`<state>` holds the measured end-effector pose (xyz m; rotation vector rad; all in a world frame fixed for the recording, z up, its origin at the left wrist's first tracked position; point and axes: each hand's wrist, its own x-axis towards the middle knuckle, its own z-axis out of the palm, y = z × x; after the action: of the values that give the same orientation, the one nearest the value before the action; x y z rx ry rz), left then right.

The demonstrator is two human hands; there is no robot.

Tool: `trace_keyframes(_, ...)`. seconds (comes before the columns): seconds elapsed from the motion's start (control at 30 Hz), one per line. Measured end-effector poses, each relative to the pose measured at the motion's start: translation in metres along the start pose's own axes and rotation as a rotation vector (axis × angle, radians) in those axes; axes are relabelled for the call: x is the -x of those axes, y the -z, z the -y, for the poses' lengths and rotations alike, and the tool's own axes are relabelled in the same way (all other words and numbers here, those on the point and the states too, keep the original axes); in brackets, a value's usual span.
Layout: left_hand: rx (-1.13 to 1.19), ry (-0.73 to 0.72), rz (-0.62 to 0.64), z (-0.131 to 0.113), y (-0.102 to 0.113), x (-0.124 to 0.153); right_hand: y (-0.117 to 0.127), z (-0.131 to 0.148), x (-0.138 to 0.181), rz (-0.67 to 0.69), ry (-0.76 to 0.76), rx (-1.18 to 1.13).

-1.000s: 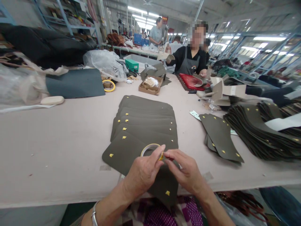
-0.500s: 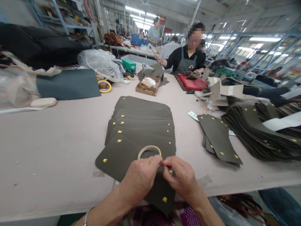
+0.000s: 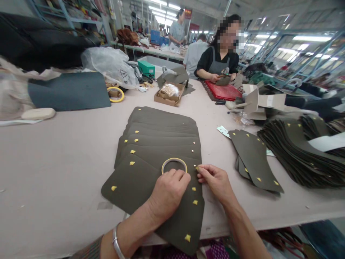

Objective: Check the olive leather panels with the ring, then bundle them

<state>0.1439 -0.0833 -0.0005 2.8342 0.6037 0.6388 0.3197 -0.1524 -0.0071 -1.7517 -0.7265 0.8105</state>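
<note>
Head view: nearest us, the left hand (image 3: 168,192) curls its fingers over the near rim of a thin yellow tape ring (image 3: 174,166), its grip closed on it. The ring lies flat on the top panel (image 3: 134,185), a smooth, matte, dark olive sheet with rounded corners and small yellow tabs. Just beside, the right hand (image 3: 215,181) pinches a tiny yellow tape bit (image 3: 197,168) against the same panel. Beyond, we see a fanned stack (image 3: 161,126) of like panels on the pale table (image 3: 54,162). Farther off sit a cardboard box (image 3: 168,95) and a red mat (image 3: 222,91).
</note>
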Motion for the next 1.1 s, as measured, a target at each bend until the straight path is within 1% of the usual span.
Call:
trace_keyframes(0.07,-0.058,0.022,0.094,0.003,-0.004,-0.001,0.004,-0.001,-0.008,0.007,-0.006,0.024)
trace_keyframes(0.13,-0.072,0.014,0.145,0.005,-0.007,-0.001,0.004,-0.001,-0.012,0.008,0.004,0.086)
trace_keyframes(0.23,-0.060,0.000,0.162,0.005,-0.009,-0.001,0.002,-0.001,-0.014,0.028,0.041,0.236)
trace_keyframes(0.3,-0.051,0.005,0.161,0.004,-0.009,-0.001,0.001,0.001,-0.015,0.043,0.095,0.358)
trace_keyframes(0.43,-0.034,0.016,0.161,0.005,-0.009,-0.001,-0.005,0.005,-0.018,0.034,0.258,0.607)
trace_keyframes(0.53,-0.022,0.018,0.162,0.005,-0.010,0.000,-0.006,0.006,-0.019,0.022,0.368,0.742)
trace_keyframes(0.63,-0.006,0.027,0.158,0.006,-0.010,0.001,0.000,0.004,-0.017,-0.004,0.439,0.828)
trace_keyframes(0.7,0.007,0.032,0.155,0.007,-0.010,0.002,0.007,0.002,-0.013,-0.016,0.545,0.863)
trace_keyframes(0.8,0.024,0.033,0.153,0.008,-0.009,0.004,0.016,-0.001,-0.008,0.060,0.770,0.932)
trace_keyframes(0.87,0.031,0.034,0.156,0.008,-0.009,0.005,0.018,-0.002,-0.007,0.132,0.852,1.003)
trace_keyframes(0.93,0.029,0.030,0.158,0.008,-0.008,0.005,0.014,-0.002,-0.009,0.175,0.857,1.060)
trace_keyframes(0.97,0.021,0.027,0.157,0.008,-0.008,0.005,0.012,-0.001,-0.010,0.182,0.836,1.074)
trace_keyframes(1.1,-0.038,0.012,0.142,0.008,-0.006,0.004,-0.001,0.002,-0.020,0.131,0.645,1.023)
